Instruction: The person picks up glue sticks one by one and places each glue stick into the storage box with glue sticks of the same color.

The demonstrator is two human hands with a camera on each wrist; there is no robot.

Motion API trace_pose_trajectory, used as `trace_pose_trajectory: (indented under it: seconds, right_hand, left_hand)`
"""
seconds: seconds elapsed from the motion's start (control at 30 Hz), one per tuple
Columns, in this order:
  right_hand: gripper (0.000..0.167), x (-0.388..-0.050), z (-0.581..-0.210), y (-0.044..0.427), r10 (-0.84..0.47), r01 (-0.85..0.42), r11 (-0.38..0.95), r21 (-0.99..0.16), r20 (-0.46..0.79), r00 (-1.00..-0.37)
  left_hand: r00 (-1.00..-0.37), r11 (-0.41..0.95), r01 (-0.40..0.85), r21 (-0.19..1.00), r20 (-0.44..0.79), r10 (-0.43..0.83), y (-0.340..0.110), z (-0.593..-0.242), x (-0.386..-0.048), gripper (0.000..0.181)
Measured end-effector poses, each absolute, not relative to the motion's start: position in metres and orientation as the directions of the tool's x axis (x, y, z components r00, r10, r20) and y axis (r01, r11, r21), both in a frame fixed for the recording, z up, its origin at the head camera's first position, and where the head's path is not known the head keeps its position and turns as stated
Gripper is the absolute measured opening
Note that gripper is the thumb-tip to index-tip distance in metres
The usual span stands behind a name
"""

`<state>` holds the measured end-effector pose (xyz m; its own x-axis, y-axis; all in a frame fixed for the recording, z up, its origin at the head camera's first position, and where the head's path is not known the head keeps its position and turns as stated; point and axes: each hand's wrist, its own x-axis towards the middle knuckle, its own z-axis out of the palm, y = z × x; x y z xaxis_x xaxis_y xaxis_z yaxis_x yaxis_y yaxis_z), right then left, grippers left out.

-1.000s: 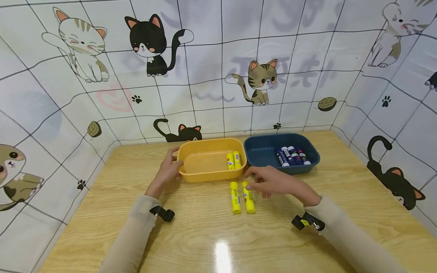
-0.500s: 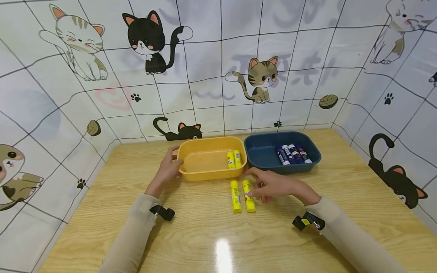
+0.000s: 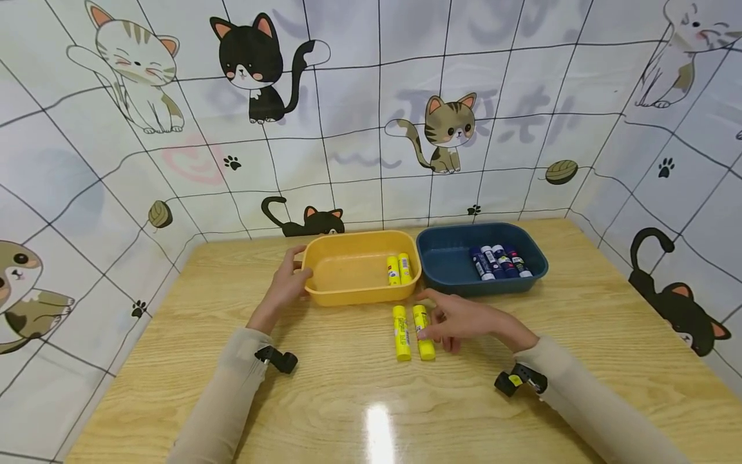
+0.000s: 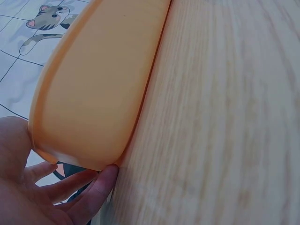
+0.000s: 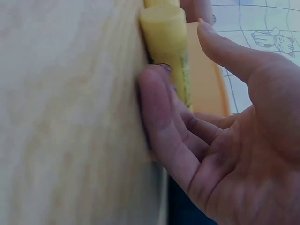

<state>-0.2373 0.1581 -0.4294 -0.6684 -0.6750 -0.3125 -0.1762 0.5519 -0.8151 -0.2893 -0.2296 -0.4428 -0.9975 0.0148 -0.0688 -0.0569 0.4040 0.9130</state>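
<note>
Right hand point(image 3: 466, 319) has shifted lower: thumb point(image 3: 428, 332) now over mid-length of right stick point(image 3: 427, 351), flat on counter point(image 3: 324, 386) before yellow bin point(image 3: 348, 298). Likely lining up a grasp; no lift yet. Right fingers point(image 5: 157, 101) half-curled, nothing gripped. Left hand point(image 3: 285, 285) unchanged, holding bin's end.

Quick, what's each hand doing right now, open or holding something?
Left hand: holding the yellow tray.
Right hand: open, by a loose yellow tube, no grip visible.
</note>
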Motion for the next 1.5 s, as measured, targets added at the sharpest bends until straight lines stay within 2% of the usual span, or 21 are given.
trace_pose_trajectory:
  seconds: [0.3, 0.8, 1.5]
  right_hand:
    - [0.082, -0.2364, -0.4356, 0.1549, -0.653, -0.174, 0.564, -0.808, -0.307, -0.693]
    - [0.076, -0.2368, -0.4379, 0.1521, -0.632, -0.163, 0.579, -0.799, -0.314, -0.708]
    - [0.073, -0.2381, -0.4353, 0.1541, -0.654, -0.157, 0.544, -0.824, -0.299, -0.695]
  left_hand:
    - [-0.997, 0.409, -0.058, 0.911, -0.071, 0.017, -0.2281, -0.4403, -0.289, 0.066]
    - [-0.998, 0.427, -0.046, 0.903, -0.058, 0.016, -0.2287, -0.4408, -0.2897, 0.066]
    - [-0.998, 0.432, -0.057, 0.9, -0.066, 0.006, -0.228, -0.4411, -0.29, 0.065]
